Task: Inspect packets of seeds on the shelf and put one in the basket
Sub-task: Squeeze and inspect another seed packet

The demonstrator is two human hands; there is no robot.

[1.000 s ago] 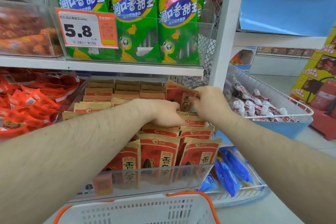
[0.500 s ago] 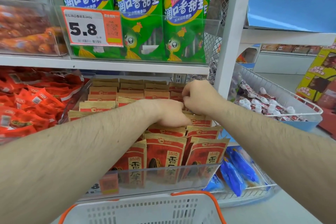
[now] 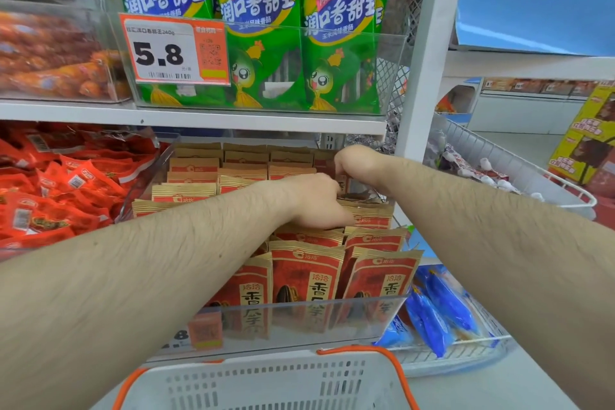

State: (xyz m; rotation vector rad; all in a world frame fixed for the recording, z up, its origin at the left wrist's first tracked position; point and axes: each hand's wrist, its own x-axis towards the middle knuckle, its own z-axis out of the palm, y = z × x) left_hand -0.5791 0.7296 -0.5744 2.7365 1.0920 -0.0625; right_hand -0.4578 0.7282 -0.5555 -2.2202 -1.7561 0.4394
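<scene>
Red and tan seed packets (image 3: pixel 304 273) stand in rows inside a clear plastic bin (image 3: pixel 299 316) on the lower shelf. My left hand (image 3: pixel 316 200) reaches into the right-hand row and presses on the packet tops, with its fingertips hidden among them. Just behind it, my right hand (image 3: pixel 357 165) curls its fingers over the top of one seed packet (image 3: pixel 342 183) low in the back of that row. Most of that packet is hidden. A white basket (image 3: pixel 266 383) with an orange handle sits below the shelf at the bottom edge.
Green sausage bags (image 3: pixel 259 27) with a 5.8 price tag fill the shelf above. Red snack packs (image 3: pixel 60 186) lie left of the bin. Blue packets (image 3: pixel 436 313) lie in a wire tray at lower right. A white upright post (image 3: pixel 422 70) stands beside my right arm.
My right hand held a seed packet raised above the row, then lowered it back down among the others. My left hand has stayed in the row.
</scene>
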